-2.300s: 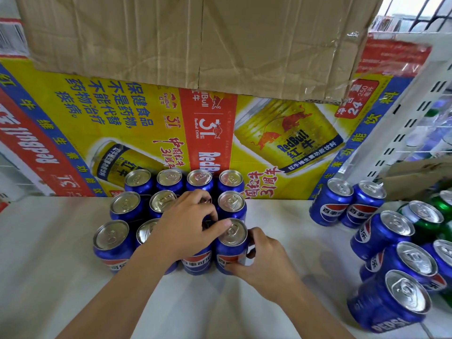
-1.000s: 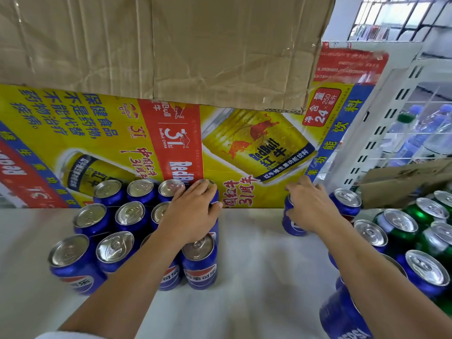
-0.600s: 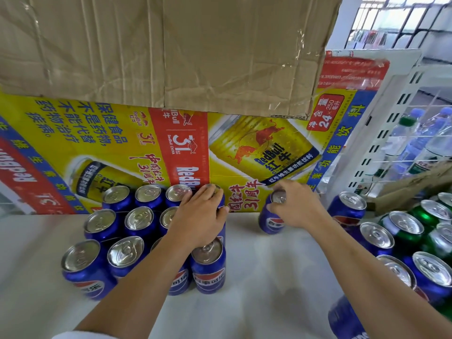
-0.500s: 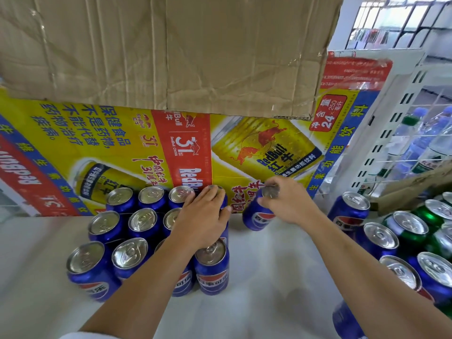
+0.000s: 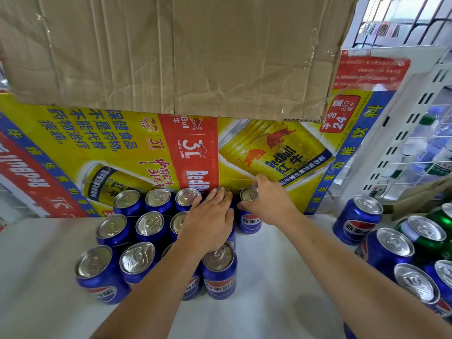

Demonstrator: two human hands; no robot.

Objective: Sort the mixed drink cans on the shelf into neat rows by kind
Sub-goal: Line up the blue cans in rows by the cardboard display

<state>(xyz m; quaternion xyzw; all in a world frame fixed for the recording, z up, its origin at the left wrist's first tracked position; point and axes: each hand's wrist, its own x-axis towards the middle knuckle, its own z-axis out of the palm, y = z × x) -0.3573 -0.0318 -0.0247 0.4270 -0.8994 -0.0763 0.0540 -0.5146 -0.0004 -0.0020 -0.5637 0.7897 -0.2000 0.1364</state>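
Observation:
Several blue Pepsi cans [image 5: 149,228] stand upright in tight rows on the white shelf [image 5: 274,277]. My left hand [image 5: 210,223] lies flat, fingers apart, on top of the cans at the block's right side. My right hand [image 5: 266,204] grips one more blue Pepsi can [image 5: 249,221] from above and behind; it stands on the shelf right beside the back row's right end. More blue Pepsi cans [image 5: 357,218] and green cans [image 5: 437,231] stand mixed at the right.
A yellow Red Bull carton [image 5: 122,148] forms the wall behind the cans, with a brown cardboard box [image 5: 171,52] on top of it. A white perforated shelf upright [image 5: 396,133] stands at the right, with bottles behind wire.
My right hand reached to the loose cans at the right, took one blue can and carried it left to the back row's end. My left hand stayed on the block.

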